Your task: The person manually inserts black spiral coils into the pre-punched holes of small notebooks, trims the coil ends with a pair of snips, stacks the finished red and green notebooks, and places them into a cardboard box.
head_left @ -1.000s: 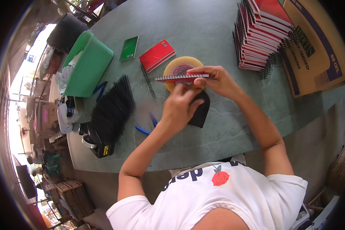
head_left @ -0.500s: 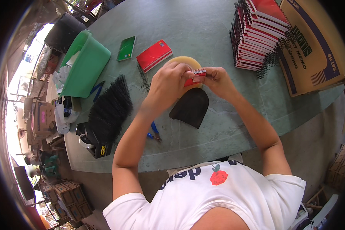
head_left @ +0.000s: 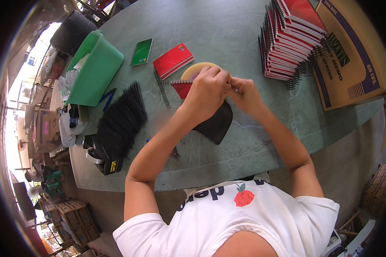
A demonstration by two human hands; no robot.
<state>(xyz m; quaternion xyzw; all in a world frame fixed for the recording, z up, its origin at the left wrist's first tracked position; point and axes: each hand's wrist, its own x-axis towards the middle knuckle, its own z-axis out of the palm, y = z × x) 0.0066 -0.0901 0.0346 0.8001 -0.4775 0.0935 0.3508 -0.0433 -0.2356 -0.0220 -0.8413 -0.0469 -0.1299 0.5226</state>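
Note:
A small red notebook (head_left: 181,89) with a dark spiral coil along its upper edge pokes out to the left of my left hand (head_left: 208,92). That hand is closed over the rest of it. My right hand (head_left: 246,96) has its fingertips pinched together at the notebook's right end, touching my left fingers; what they grip is hidden. Beneath both hands lie a pale yellow disc-like roll (head_left: 196,69) and a black, round-ended pad (head_left: 218,125). One loose black spiral coil (head_left: 162,91) rests left of the notebook.
Red notebooks (head_left: 173,61) and a green notebook (head_left: 142,52) lie beyond my left hand. A heap of black coils (head_left: 122,122), a green tub (head_left: 101,75) and a tape dispenser (head_left: 109,165) stand left. Right are stacked red notebooks (head_left: 289,47) and a cardboard box (head_left: 351,64). Pliers (head_left: 175,151) lie by my left forearm.
My left hand has shifted right, over the notebook. The notebook, earlier between both hands, now shows left of my left hand with its coil edge visible. My left forearm covers more of the pliers.

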